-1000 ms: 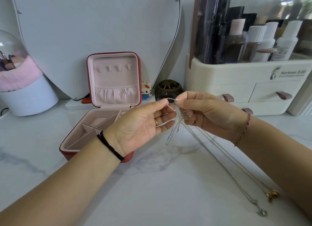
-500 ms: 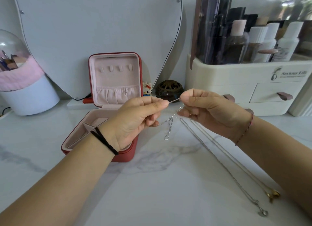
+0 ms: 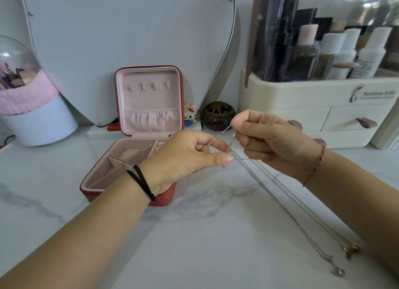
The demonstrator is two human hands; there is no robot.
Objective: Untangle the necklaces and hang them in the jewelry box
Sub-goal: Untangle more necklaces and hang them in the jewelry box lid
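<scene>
Necklaces pinched mid-frame by left hand and right hand; knot indistinct; jewelry box partly hidden behind left hand.

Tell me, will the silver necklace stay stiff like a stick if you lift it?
Probably not: the silver necklace sags from the left hand and right hand to the table, so it likely hangs floppy. It looks thin, so probably light. Its pendant would likely swing.

White marble tabletop, heart-shaped mirror behind, cream cosmetics organizer at right
</scene>
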